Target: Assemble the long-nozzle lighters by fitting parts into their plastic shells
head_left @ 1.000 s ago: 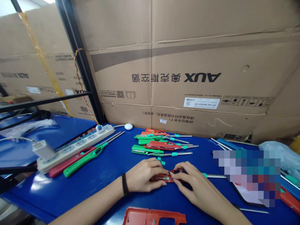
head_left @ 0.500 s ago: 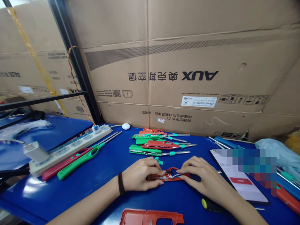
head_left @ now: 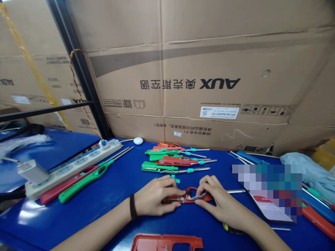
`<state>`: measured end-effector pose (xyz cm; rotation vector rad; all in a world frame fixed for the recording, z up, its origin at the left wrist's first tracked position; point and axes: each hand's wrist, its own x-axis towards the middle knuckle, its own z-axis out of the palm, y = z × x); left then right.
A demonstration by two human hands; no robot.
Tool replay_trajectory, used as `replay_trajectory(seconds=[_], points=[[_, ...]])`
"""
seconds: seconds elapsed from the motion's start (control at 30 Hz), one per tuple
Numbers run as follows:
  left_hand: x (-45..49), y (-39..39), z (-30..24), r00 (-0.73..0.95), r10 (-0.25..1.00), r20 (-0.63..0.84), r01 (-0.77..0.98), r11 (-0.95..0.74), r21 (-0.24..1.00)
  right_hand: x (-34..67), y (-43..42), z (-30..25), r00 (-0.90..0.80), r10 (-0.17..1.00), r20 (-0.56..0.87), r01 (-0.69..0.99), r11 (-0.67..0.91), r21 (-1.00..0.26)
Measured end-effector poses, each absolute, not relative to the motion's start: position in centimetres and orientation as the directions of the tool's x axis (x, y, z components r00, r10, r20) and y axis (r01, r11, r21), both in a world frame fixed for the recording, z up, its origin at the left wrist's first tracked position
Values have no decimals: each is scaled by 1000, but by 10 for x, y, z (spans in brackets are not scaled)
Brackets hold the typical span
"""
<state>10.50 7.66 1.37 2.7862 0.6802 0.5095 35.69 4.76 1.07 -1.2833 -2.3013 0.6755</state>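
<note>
An opened red lighter body [head_left: 190, 197] with wires and a metal tube lies on the blue table [head_left: 117, 195] in front of me. My left hand [head_left: 155, 196] presses down on its left end, fingers curled over it. My right hand [head_left: 216, 198] grips the right end, fingertips pinched on the wires inside the shell. A loose red shell half [head_left: 167, 242] lies near the front edge below my hands. A small teal piece [head_left: 176, 180] sits just behind my left hand.
Several red and green long-nosed lighters [head_left: 172, 160] lie behind my hands; two more [head_left: 78, 179] lie left beside a white power strip [head_left: 70, 165]. A phone [head_left: 269, 205] and further parts sit at right. A yellow-tipped screwdriver [head_left: 230, 228] lies under my right wrist. Cardboard boxes [head_left: 199, 76] wall the back.
My right hand's fingers slid right along the red lighter body and then curled in onto its wires. My left hand stayed holding the left end.
</note>
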Motion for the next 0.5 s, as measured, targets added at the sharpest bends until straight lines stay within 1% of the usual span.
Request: replay_trajectory(seconds=[0.17, 0.3, 0.5], points=[[105, 76, 15, 829, 484, 282, 402, -864, 302, 356, 48, 12, -485, 865, 128, 664, 460, -589], [106, 76, 16, 828, 483, 285, 401, -865, 302, 356, 47, 17, -512, 843, 163, 674, 512, -532], [105, 77, 15, 830, 483, 277, 397, -862, 314, 358, 46, 23, -547, 819, 174, 695, 560, -450]])
